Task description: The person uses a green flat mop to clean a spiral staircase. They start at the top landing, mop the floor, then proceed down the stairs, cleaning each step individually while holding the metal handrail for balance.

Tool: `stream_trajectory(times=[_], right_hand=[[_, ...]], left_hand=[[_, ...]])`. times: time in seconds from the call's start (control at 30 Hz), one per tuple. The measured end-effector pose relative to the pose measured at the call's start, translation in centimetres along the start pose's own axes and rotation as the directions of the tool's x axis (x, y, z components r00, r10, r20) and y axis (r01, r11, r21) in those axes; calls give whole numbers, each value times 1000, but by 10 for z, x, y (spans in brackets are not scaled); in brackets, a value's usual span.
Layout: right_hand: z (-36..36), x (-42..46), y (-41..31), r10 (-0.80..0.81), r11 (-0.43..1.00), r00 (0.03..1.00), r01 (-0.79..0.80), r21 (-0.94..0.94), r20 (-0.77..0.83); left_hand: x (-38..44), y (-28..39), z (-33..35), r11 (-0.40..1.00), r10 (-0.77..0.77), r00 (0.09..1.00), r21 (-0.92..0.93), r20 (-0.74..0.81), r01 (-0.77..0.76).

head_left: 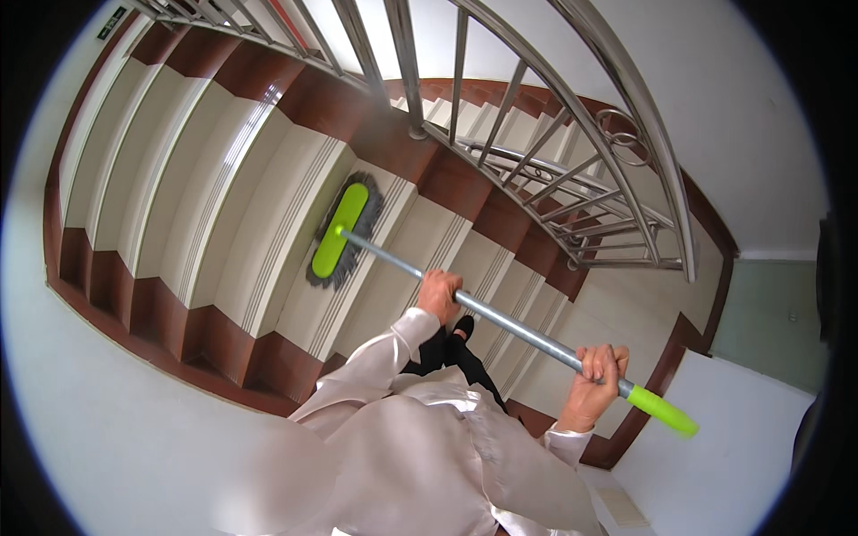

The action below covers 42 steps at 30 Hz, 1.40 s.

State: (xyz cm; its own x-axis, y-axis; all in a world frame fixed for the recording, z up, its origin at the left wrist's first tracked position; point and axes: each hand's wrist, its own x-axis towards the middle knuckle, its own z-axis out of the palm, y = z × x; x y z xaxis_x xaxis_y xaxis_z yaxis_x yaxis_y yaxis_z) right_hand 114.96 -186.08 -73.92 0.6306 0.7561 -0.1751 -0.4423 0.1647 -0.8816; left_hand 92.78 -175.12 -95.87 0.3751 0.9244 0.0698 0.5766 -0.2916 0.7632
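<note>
A long-handled broom (340,231) with a green oblong head and dark grey bristles rests on a stair tread ahead of me. Its grey metal pole (516,327) runs diagonally across my front to a green end grip (663,411). My left hand (440,297) is closed round the pole at its middle, nearer the head. Farther up, just below the green grip, my right hand (598,378) is wrapped round the same pole. Part of the bristles lies hidden under the head.
Pale stair treads (251,221) with dark red-brown edging rise to the left and descend to the right. A metal railing (536,154) borders the far side, with a lower flight beyond it. A white wall (154,415) stands on the near side.
</note>
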Motion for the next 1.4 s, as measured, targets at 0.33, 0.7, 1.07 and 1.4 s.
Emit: stream_trajectory(times=[0.33, 0.7, 1.07, 1.4], right_hand=[[15, 43, 25, 231, 968, 942, -249, 46, 244], [-38, 114, 98, 311, 918, 869, -379, 114, 384], [-138, 144, 55, 51, 956, 959, -128, 265, 277], [-168, 119, 37, -101, 993, 955, 78, 94, 277]], left_hand=[[-55, -14, -19, 957, -290, 936, 41, 200, 287], [-26, -22, 59, 969, -219, 963, 79, -154, 233], [61, 32, 137, 941, -54, 998, 332, -29, 61], [107, 59, 169, 972, 90, 980, 231, -180, -47]])
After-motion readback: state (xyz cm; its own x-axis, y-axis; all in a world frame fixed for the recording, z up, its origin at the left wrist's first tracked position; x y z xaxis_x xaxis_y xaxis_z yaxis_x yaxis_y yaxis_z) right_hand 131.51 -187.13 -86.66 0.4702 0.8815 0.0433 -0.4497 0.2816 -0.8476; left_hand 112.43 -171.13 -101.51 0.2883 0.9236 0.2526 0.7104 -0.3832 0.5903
